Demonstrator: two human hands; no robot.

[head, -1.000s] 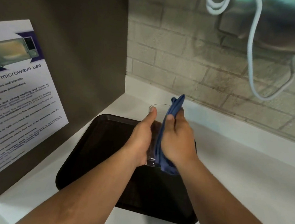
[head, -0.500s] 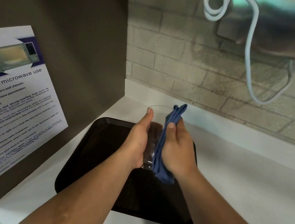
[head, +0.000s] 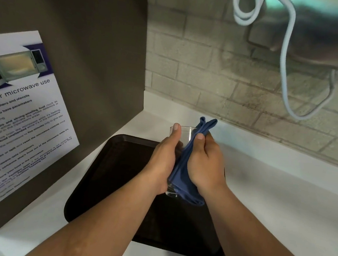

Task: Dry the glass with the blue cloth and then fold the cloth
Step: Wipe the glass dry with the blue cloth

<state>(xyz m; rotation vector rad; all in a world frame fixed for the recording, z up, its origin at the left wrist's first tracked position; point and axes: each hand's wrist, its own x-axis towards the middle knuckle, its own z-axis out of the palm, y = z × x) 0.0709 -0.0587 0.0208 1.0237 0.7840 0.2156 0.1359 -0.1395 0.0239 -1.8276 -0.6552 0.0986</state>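
Note:
A clear drinking glass (head: 186, 134) is held upright above the dark tray (head: 118, 164). My left hand (head: 162, 164) wraps its left side, thumb up near the rim. The blue cloth (head: 183, 176) lies bunched against the glass's right side, one end sticking up past the rim and the other hanging below the base. My right hand (head: 205, 165) presses the cloth to the glass, thumb on the fabric. Most of the glass is hidden between the hands and the cloth.
The tray rests on a white counter (head: 280, 199). A dark panel with a microwave notice (head: 21, 119) stands on the left. A brick wall (head: 219, 81) is behind, and a pale cable (head: 286, 66) hangs at the upper right.
The view has shifted slightly. My right hand and the cloth have slid a little along the glass; the cloth's upper end now leans more to the right. Both hands keep their hold.

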